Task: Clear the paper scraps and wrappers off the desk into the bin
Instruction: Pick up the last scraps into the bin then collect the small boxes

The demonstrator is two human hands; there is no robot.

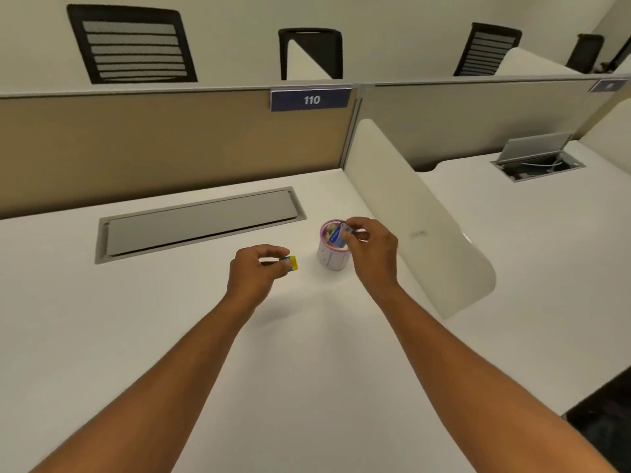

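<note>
The right hand (370, 249) is held over the mouth of a small white bin (330, 255) with a pink rim, and its fingers are closed on a blue and white wrapper (336, 237). The lower end of this wrapper is already inside the bin, among other scraps, which cannot be told apart. The left hand (254, 269) is held just above the white surface (170, 319), to the left of the bin and near it. Its thumb and fingers are pinched together on a small yellow and blue wrapper (292, 262), of which only the right end is seen outside the fingers. It cannot be told if this wrapper touches the surface. Both forearms are bare and are stretched forward from the bottom edge of the view.

The bin is placed upright on the surface, close to a white curved divider (426, 233) on its right. Behind the left hand, a grey cable hatch (201, 221) is set flat into the surface, with its lid shut. Along the back, a beige partition (153, 145) is seen with a blue plate marked 110 (310, 100). Black mesh chairs (131, 46) are seen behind the partition. On the next desk to the right, a second cable hatch (537, 158) is seen with its lid lifted.
</note>
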